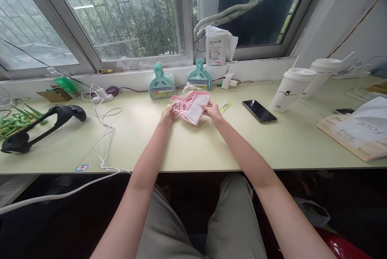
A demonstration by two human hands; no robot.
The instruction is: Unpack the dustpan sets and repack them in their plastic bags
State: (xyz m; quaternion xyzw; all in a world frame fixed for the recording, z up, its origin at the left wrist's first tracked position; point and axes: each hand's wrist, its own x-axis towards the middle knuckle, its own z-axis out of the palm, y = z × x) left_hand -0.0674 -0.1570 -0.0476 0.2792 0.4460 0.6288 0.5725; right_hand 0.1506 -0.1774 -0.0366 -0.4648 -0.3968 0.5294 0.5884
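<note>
A pink mini dustpan and brush set with white bristles is held tilted just above the table, clear plastic wrap bunched along its top. My left hand is closed around its handle end at the left. On the right, my right hand pinches the bristle side. A yellow-green label card lies on the table just beyond my right fingers. Behind the set, teal dustpan sets in clear wrap lean against the window ledge, one stack at left and another at right.
A black phone and white paper cups with straws stand to the right, beside a tissue pack. At left are a black headset-like frame, white cables and a power adapter. The table's front edge is near my knees.
</note>
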